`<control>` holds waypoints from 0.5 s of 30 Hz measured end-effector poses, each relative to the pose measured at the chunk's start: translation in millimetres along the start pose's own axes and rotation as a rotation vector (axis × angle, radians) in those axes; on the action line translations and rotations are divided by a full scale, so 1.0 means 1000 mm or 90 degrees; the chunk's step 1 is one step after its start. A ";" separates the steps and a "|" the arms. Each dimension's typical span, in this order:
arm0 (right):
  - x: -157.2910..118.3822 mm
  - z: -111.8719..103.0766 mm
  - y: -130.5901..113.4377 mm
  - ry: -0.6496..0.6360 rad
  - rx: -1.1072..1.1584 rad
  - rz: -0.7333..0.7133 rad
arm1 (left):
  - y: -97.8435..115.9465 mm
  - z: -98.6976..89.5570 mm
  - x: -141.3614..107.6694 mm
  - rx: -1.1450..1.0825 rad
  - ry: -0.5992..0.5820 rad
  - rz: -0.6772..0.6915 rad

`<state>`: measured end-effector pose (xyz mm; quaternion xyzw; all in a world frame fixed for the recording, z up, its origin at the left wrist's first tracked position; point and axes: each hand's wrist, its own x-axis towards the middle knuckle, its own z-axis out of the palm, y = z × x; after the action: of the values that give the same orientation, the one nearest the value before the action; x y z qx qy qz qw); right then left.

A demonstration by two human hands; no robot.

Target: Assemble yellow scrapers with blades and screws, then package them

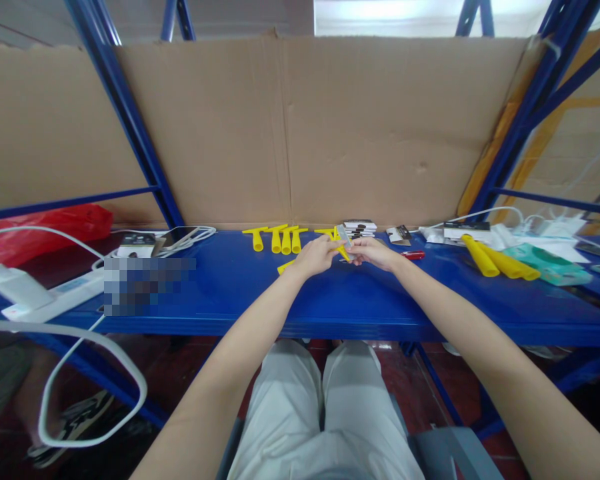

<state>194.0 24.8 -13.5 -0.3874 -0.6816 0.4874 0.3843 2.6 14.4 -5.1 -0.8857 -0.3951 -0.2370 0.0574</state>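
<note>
Reaching fwd over table (230, 280), my L hand (317, 257) & R hand (373, 253) angle inward, fingers pinched on yellow tool (343, 252).

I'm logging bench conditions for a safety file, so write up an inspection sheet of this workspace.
Surface: blue tabletop, glossy.
Job's things: yellow T-shaped pieces toward the back; stacked packets beside.
Clutter: red bag left; teal packet right.
Hands: left hand and right hand hold a yellow piece and something clear between them; individual grips unclear.
Cables: white cables at both ends, one looping below the left front edge.
Surroundings: cardboard behind, blue frame.
</note>
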 end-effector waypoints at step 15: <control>0.001 -0.004 -0.001 0.152 -0.078 0.017 | -0.007 0.000 0.001 -0.019 -0.020 -0.058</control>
<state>197.4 27.2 -11.4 -0.4746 -0.6544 0.4002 0.4317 -1.3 19.9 -5.4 -0.8709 -0.4326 -0.2314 0.0274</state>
